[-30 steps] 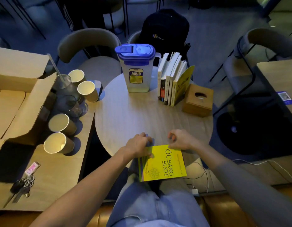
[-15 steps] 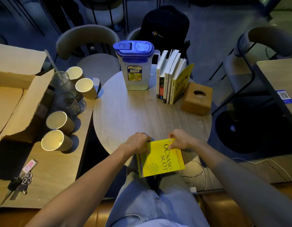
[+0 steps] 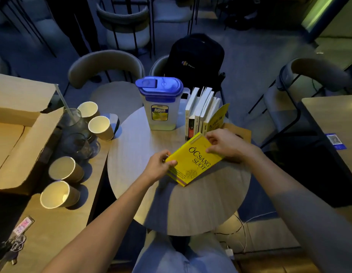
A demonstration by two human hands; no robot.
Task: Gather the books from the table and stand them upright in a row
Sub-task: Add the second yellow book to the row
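Note:
A yellow book is lifted and tilted above the round wooden table. My left hand grips its near left corner, and my right hand holds its far right edge. Behind it a row of upright books stands at the table's far side, between the water jug and a brown tissue box, which my right hand partly hides. The rightmost book of the row has a yellow cover and leans outward.
On the left side table stand several paper cups, glasses, an open cardboard box and keys. A chair with a black backpack stands behind the round table. Another table is at the right.
Both hands have lifted the yellow book from the table's near edge and carried it forward toward the row of books, tilting it up.

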